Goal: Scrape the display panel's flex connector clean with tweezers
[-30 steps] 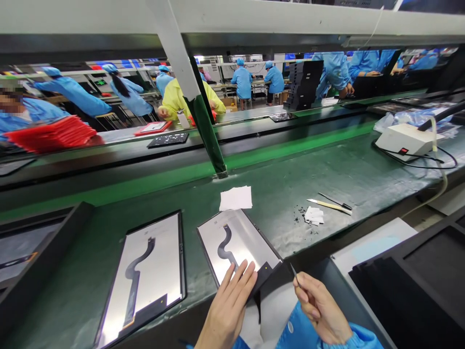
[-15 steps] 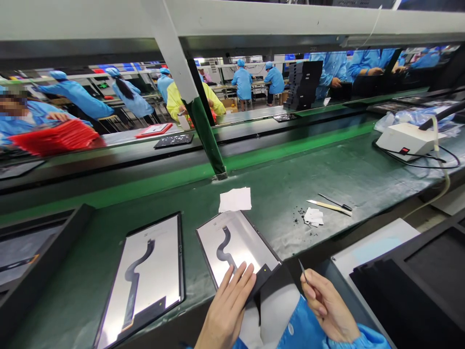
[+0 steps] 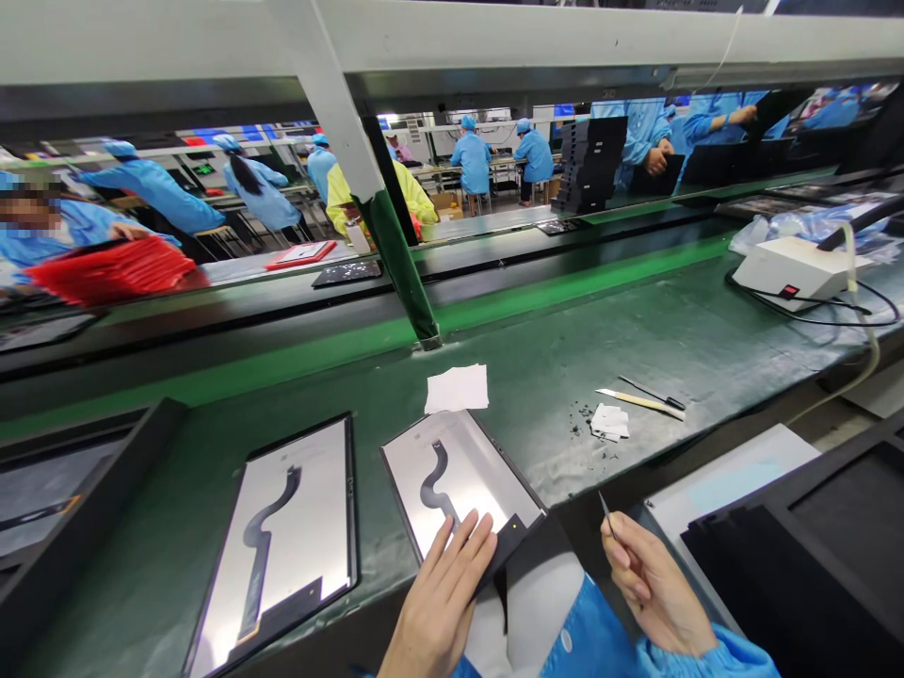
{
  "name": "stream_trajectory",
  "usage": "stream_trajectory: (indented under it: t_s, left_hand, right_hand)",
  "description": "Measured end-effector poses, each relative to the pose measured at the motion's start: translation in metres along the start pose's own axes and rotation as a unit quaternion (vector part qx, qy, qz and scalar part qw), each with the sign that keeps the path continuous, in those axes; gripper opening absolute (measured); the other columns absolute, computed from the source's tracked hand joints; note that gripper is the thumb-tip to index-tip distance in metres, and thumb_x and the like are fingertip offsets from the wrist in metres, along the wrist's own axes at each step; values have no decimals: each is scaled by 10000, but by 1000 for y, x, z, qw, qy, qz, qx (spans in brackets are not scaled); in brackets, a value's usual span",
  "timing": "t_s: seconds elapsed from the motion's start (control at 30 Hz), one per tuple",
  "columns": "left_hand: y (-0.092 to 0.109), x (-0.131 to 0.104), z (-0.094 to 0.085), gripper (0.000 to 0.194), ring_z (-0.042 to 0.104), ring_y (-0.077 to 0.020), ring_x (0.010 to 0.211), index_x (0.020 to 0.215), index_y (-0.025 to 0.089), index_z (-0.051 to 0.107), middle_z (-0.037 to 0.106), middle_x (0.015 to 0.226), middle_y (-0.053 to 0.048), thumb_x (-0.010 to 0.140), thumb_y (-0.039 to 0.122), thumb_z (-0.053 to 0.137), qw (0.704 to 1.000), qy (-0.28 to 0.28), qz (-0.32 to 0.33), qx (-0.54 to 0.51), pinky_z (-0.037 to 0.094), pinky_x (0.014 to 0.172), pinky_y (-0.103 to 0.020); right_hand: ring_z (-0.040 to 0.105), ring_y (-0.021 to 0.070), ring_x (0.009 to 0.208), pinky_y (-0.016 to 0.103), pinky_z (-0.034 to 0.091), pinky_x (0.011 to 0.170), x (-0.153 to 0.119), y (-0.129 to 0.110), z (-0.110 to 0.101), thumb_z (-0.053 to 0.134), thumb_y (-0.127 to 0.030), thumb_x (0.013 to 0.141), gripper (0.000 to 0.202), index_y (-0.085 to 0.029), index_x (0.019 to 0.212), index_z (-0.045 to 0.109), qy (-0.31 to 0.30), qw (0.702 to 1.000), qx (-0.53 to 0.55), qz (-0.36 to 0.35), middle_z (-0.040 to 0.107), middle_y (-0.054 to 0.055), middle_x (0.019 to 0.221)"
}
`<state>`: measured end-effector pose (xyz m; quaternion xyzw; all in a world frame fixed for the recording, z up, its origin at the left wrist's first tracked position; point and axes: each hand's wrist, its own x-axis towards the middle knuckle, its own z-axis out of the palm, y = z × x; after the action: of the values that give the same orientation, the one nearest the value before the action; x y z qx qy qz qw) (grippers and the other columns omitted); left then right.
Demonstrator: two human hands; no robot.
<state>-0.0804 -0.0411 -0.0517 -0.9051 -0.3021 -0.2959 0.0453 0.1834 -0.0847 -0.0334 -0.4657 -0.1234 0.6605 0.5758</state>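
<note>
My left hand (image 3: 452, 584) lies with its fingers stretched out over the lower part of a display panel (image 3: 473, 461). This panel rests silver back up, with a dark curved flex cable (image 3: 432, 476), and its near corner reaches past the bench edge. To the right, apart from the panel, my right hand (image 3: 653, 584) pinches tweezers (image 3: 605, 511) with the thin tip pointing up. A second display panel (image 3: 303, 527) with a similar cable lies to the left, touched by neither hand.
White paper sheets (image 3: 458, 387) lie behind the panel. A yellow-handled blade (image 3: 639, 401), a thin black tool (image 3: 653, 391), paper scraps (image 3: 609, 422) and black crumbs are to the right. Black trays (image 3: 120, 508) flank me. A post (image 3: 399, 254) rises from the bench; co-workers sit beyond.
My right hand has shifted to the right with the tweezers, farther from the panel. My left hand has stayed on the panel. Across the bench, a dark plate has slid slightly right.
</note>
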Motion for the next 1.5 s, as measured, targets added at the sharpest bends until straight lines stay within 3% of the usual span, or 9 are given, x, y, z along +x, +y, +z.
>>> stream_trajectory:
  t_s: [0.47,0.63,0.83,1.0,1.1,1.23,1.3,1.37,1.5]
  left_hand:
    - [-1,0,-1,646,465,-249,1385,1549,167,299,561,1439,-95,942,-53,325,1000,-5,-1,2,424,1141,-470]
    - [-1,2,-5,666,448,-247,1397,1552,158,294,566,1435,-91,928,-73,335,1000,-11,4,7,408,1154,-457]
    - [-2,4,-11,696,426,-247,1412,1555,177,286,540,1460,-74,910,-84,304,999,-35,3,30,398,1155,-465]
    - [2,11,-23,524,347,-309,1452,1525,170,357,505,1489,-88,1008,92,391,997,-62,-2,56,332,1163,-554]
    - [2,34,-40,516,419,-318,1414,1497,155,398,575,1423,-116,1049,411,411,997,-69,20,19,309,1168,-563]
    - [-4,97,-54,246,662,-207,1145,1203,251,625,741,1100,-16,1041,354,472,987,-120,11,-103,366,1162,-463]
    - [-7,134,-46,147,696,-177,925,1037,234,675,737,957,-2,1005,298,547,973,-150,-26,-173,469,1048,-402]
    - [-10,168,-28,105,659,-191,929,994,215,691,719,953,-31,959,284,620,972,-148,-46,-179,534,858,-324]
    - [-12,210,11,115,639,-204,930,953,222,740,731,929,-27,905,316,693,963,-187,-46,-190,495,826,-303]
  right_hand:
    - [170,-25,379,164,106,381,0,-16,-9,894,-555,583,484,-161,686,632,47,998,11,-32,414,-97,529]
    - [170,1,401,198,87,400,-1,-27,-12,864,-604,590,502,-159,698,657,77,991,-68,-88,426,-78,533]
    - [303,79,450,242,208,419,0,-34,-6,777,-681,646,509,-182,684,681,124,945,-233,-191,450,-40,544]
    - [515,172,574,275,398,528,9,-40,-2,643,-682,768,468,-224,671,653,142,862,-389,-292,555,6,591]
    - [589,197,613,280,431,570,17,-43,0,576,-633,834,419,-238,711,645,148,811,-459,-332,660,32,670]
    - [636,207,610,283,432,583,26,-45,3,537,-550,884,337,-254,752,630,138,759,-509,-382,706,34,700]
    - [636,199,582,282,425,580,29,-46,4,531,-507,898,296,-259,767,627,127,741,-523,-400,707,25,694]
    - [636,193,566,281,423,584,31,-45,5,532,-469,907,260,-262,785,632,120,729,-531,-415,713,21,701]
    - [645,188,563,277,415,582,34,-45,4,544,-407,916,198,-265,822,645,118,707,-546,-435,729,21,737]
